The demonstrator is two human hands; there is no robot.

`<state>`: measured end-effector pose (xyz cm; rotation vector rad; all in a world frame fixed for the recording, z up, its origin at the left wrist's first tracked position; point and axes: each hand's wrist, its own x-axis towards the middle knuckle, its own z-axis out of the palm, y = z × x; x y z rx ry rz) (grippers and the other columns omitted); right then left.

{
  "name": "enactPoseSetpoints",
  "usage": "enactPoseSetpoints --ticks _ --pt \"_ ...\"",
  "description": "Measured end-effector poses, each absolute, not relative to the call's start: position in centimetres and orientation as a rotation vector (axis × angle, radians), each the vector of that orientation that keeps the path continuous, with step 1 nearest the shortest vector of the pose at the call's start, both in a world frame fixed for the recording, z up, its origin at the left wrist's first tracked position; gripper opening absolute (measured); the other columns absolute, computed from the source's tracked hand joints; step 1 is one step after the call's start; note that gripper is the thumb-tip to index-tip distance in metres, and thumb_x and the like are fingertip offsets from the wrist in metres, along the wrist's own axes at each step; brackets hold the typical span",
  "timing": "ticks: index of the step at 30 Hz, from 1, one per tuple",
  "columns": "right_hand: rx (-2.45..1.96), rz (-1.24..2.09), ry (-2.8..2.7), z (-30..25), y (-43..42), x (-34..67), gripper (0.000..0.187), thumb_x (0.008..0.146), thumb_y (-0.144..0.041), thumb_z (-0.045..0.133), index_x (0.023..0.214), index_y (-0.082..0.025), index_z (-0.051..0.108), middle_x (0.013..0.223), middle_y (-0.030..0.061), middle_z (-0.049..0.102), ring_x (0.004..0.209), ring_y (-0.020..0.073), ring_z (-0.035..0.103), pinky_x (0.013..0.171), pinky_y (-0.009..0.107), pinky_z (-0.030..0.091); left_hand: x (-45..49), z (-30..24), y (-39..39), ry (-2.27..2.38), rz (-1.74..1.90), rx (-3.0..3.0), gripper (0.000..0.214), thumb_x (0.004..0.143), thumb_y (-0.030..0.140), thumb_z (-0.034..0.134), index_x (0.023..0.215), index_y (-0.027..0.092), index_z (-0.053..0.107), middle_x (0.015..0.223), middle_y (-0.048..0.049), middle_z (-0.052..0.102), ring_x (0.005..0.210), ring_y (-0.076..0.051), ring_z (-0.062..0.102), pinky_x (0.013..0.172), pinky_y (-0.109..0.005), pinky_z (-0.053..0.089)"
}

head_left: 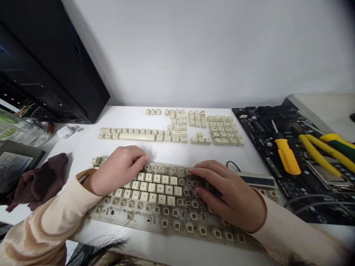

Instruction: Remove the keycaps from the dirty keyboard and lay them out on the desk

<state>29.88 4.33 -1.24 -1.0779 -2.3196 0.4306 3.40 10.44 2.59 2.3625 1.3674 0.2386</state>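
A beige keyboard base (138,221) lies in front of me, dusty, with many bare key sockets. Several keycaps (152,188) with letters sit in rows on its middle left part. Over the upper left of the base is my left hand (122,168), fingers curled and thumb pressed to them; whatever is inside the pinch is hidden. My right hand (226,192) rests spread above the right side, fingertips touching or just over the bare sockets. Behind the base, loose keycaps (142,136) are laid out in rows, a long spacebar (137,137) among them.
On the right, a black motherboard (266,155) carries a yellow screwdriver (288,155) and yellow-handled pliers (318,151). A black computer case (55,62) stands at left, near a white earbud case (64,132), a plastic bottle (24,129) and a dark brown cloth (41,181).
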Motion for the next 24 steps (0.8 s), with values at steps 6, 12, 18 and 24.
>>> enactPoseSetpoints --ticks 6,12,18,24 --pt "-1.078 0.446 -2.315 -1.2 4.3 29.9 0.027 0.088 -0.016 0.043 0.114 -0.018 0.048 0.102 0.0107 0.058 0.094 0.0216 0.053 0.078 0.038 0.049 4.1 2.0 9.9 1.398 0.210 2.646 0.039 0.090 0.032 0.037 0.059 0.017 0.054 0.059 -0.0024 0.052 0.057 -0.015 0.048 0.057 -0.028 0.032" --pt "-1.084 0.452 -2.314 -1.1 4.4 29.9 0.027 0.088 -0.017 0.043 0.114 -0.018 0.047 0.102 0.0107 0.058 0.094 0.0219 0.053 0.078 0.039 0.049 4.7 2.2 10.4 1.472 0.144 2.644 0.038 0.090 0.030 0.035 0.055 0.018 0.045 0.052 -0.0002 0.047 0.050 -0.013 0.043 0.052 -0.028 0.028" --pt "-1.103 0.448 -2.324 -0.9 4.4 29.7 0.025 0.088 -0.017 0.043 0.113 -0.018 0.047 0.101 0.0108 0.058 0.094 0.0220 0.053 0.078 0.040 0.049 5.2 2.3 10.6 1.556 0.026 2.649 0.041 0.092 0.032 0.031 0.056 0.018 0.046 0.053 -0.0021 0.051 0.050 -0.015 0.046 0.053 -0.029 0.030" --pt "-1.093 0.455 -2.322 -0.9 4.5 29.7 0.026 0.088 -0.016 0.043 0.114 -0.018 0.046 0.102 0.0107 0.057 0.094 0.0220 0.052 0.078 0.040 0.048 5.2 2.0 10.4 1.566 0.073 2.715 0.041 0.092 0.028 0.030 0.055 0.019 0.046 0.050 -0.0012 0.048 0.049 -0.015 0.046 0.052 -0.028 0.032"
